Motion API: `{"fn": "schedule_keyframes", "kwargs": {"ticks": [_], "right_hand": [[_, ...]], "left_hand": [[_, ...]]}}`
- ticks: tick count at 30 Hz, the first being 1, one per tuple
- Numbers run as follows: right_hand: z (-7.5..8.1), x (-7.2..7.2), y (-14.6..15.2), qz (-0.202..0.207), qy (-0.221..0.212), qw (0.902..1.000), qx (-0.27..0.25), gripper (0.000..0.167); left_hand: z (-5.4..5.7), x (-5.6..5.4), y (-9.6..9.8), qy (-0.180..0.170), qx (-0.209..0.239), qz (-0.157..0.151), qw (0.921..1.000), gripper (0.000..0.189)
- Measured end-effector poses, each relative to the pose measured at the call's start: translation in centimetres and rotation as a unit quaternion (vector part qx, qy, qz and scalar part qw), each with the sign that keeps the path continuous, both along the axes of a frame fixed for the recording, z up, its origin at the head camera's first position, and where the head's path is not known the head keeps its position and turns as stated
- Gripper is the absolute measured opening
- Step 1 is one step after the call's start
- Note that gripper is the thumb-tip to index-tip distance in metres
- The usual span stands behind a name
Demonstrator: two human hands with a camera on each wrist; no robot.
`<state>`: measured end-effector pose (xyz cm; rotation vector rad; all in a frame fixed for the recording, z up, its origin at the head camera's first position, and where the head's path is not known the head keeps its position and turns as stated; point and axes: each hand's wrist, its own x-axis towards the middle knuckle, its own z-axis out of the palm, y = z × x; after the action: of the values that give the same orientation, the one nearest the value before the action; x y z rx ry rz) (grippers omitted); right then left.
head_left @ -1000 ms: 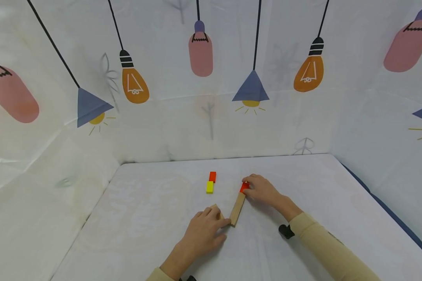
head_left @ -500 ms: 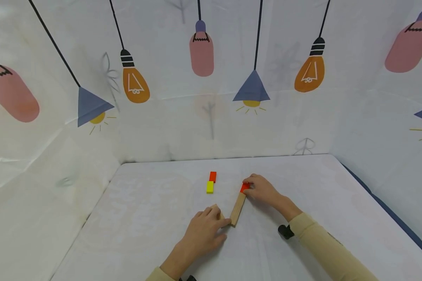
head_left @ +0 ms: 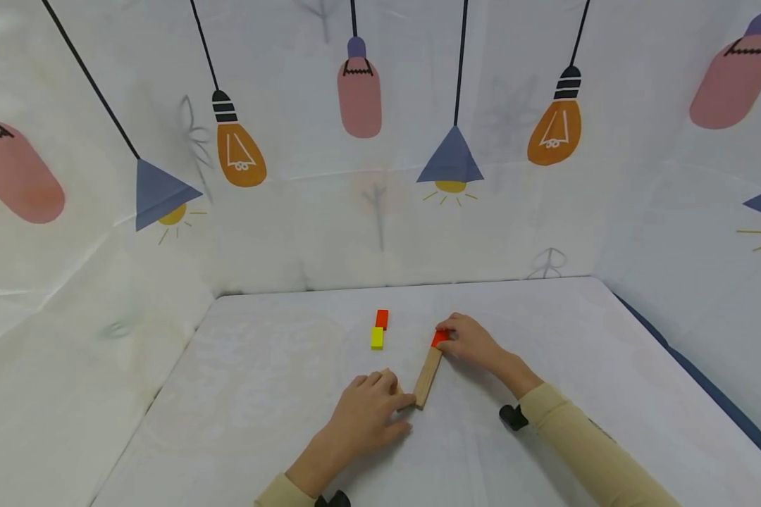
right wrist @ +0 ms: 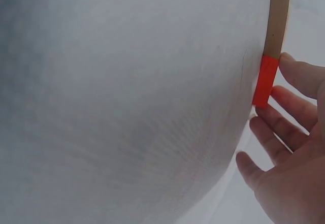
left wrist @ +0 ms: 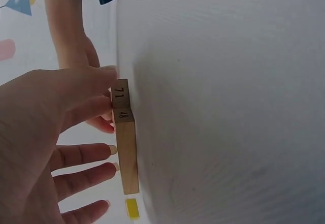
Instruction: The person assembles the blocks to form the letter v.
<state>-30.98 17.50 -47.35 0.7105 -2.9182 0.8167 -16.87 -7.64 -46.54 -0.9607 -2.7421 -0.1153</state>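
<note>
My right hand [head_left: 472,341] pinches a red block [head_left: 440,339] between thumb and fingers. That block meets the far end of a wooden block [head_left: 428,380] lying aslant on the table. My left hand [head_left: 364,415] partly covers a second wooden block [left wrist: 128,155], its fingers fairly straight and touching the block's side. In the left wrist view, this block bears the number 48 and touches the end of the other one, marked 71. Together the wooden blocks make a V that points toward me. The right wrist view shows the red block [right wrist: 265,82] in line with the wood.
Farther back on the white table [head_left: 260,380], another red block [head_left: 382,320] touches a yellow block [head_left: 377,338] at one corner. A white sheet printed with lamps [head_left: 380,232] hangs behind and beside the table. Dark fabric [head_left: 704,373] shows along the right edge.
</note>
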Motion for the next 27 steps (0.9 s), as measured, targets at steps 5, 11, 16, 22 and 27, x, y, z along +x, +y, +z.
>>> {"fn": "schedule_keyframes", "kwargs": {"ticks": [5,11,16,22,27], "right_hand": [[0.0,0.0,-0.1,0.008,0.008,0.9999,-0.006,0.031],[-0.1,-0.1,0.0,0.002,0.000,1.0000,-0.004,0.032],[-0.1,-0.1,-0.1,0.003,0.001,1.0000,0.000,0.032],[0.0,0.1,-0.2,-0.002,-0.006,1.0000,-0.002,0.032],[0.2,0.2,-0.2,-0.002,-0.004,1.0000,-0.003,0.032]], "left_hand": [[0.0,-0.4,-0.1,0.009,0.017,-0.009,0.9998,0.030],[0.4,-1.2,-0.2,-0.004,0.034,-0.020,0.9992,0.025],[0.3,-2.5,-0.5,-0.001,0.049,-0.009,0.9988,0.025],[0.3,-3.9,-1.2,-0.017,0.061,0.013,0.9979,0.025],[0.6,-4.8,-1.8,-0.040,0.068,0.040,0.9961,0.027]]}}
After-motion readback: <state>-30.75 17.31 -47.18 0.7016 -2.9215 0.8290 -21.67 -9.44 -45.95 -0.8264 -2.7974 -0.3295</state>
